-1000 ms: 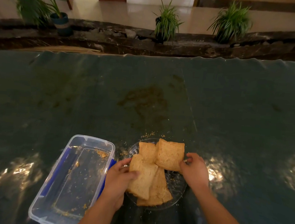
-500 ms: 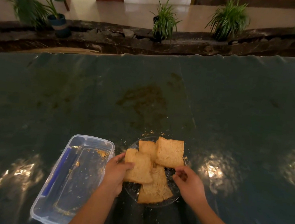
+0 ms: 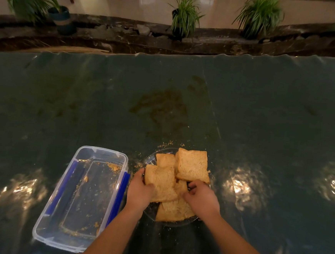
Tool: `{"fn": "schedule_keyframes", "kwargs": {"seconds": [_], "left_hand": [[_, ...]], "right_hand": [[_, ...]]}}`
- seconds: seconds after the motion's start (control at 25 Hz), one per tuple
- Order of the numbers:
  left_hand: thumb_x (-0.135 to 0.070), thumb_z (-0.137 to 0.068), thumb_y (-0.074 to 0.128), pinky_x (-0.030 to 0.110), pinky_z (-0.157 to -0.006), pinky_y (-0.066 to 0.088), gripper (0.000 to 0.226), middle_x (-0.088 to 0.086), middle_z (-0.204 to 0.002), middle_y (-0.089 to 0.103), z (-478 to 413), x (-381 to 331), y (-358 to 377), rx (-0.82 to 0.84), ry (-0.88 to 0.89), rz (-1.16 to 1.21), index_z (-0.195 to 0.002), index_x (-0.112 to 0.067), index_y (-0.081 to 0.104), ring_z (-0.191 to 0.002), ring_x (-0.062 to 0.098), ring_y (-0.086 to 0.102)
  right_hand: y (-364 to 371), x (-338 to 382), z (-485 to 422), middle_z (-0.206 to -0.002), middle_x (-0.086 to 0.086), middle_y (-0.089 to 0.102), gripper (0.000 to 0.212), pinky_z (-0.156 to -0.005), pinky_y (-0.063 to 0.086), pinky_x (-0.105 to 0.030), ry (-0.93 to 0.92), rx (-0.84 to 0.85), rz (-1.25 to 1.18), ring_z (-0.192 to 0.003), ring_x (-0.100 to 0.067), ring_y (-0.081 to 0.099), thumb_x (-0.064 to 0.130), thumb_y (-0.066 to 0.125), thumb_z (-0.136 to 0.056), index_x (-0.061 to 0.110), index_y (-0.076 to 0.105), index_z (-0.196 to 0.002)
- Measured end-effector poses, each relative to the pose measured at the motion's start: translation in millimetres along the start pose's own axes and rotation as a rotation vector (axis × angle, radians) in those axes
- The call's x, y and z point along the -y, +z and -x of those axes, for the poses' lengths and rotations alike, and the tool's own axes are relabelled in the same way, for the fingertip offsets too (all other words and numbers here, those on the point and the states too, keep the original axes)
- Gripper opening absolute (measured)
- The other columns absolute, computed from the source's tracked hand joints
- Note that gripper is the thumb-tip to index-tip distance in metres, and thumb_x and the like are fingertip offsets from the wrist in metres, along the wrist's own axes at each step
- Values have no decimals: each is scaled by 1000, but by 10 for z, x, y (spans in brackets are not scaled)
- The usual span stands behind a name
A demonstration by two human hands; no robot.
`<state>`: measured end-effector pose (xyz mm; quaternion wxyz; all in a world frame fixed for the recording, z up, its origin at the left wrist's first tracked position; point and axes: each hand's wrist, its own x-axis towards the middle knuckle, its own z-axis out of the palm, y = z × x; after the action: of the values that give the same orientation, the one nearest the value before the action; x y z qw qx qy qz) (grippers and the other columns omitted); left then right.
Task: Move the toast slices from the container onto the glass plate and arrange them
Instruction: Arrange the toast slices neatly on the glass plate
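Note:
Several golden toast slices lie overlapping on the glass plate (image 3: pixel 151 159) near the table's front edge. My left hand (image 3: pixel 138 192) grips the left slice (image 3: pixel 163 183) at its near left corner. My right hand (image 3: pixel 202 199) has its fingers curled on the near slice (image 3: pixel 174 211), just below the far right slice (image 3: pixel 192 165). A smaller slice (image 3: pixel 165 159) lies at the far left of the plate. The clear plastic container (image 3: pixel 86 196) with blue clips stands left of the plate and holds only crumbs.
The table is covered with a dark green shiny sheet (image 3: pixel 263 114) carrying a brownish stain (image 3: pixel 162 106). Crumbs lie scattered around the plate. Beyond the far edge runs a stone ledge with potted plants (image 3: pixel 184 14).
My right hand has moved from the plate's right rim in to the middle, onto the near slice. My left hand has shifted the left slice up and flatter on the plate.

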<state>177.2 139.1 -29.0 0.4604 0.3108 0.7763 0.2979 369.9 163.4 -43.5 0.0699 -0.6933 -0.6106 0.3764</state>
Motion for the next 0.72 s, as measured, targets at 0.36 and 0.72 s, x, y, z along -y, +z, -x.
{"fn": "schedule_keyframes", "kwargs": {"seconds": [0.36,0.72], "left_hand": [[-22,-88,63,41,-97,48,49,-1,-128,54,340,94,46,-97,241,-206,-134,-26,47,-112,12,51],[-18,-88,63,34,-96,46,36,-12,-116,60,335,105,-27,-78,233,-112,-122,-29,56,-110,8,55]], "right_hand": [[24,-37,-15,-80,16,61,31,-68,53,-28,13,-34,-41,-78,-6,61,42,74,-77,28,63,-103],[29,-50,-28,-88,13,64,32,-71,55,-31,-14,-29,13,-84,-9,63,46,70,-79,29,63,-105]]}}
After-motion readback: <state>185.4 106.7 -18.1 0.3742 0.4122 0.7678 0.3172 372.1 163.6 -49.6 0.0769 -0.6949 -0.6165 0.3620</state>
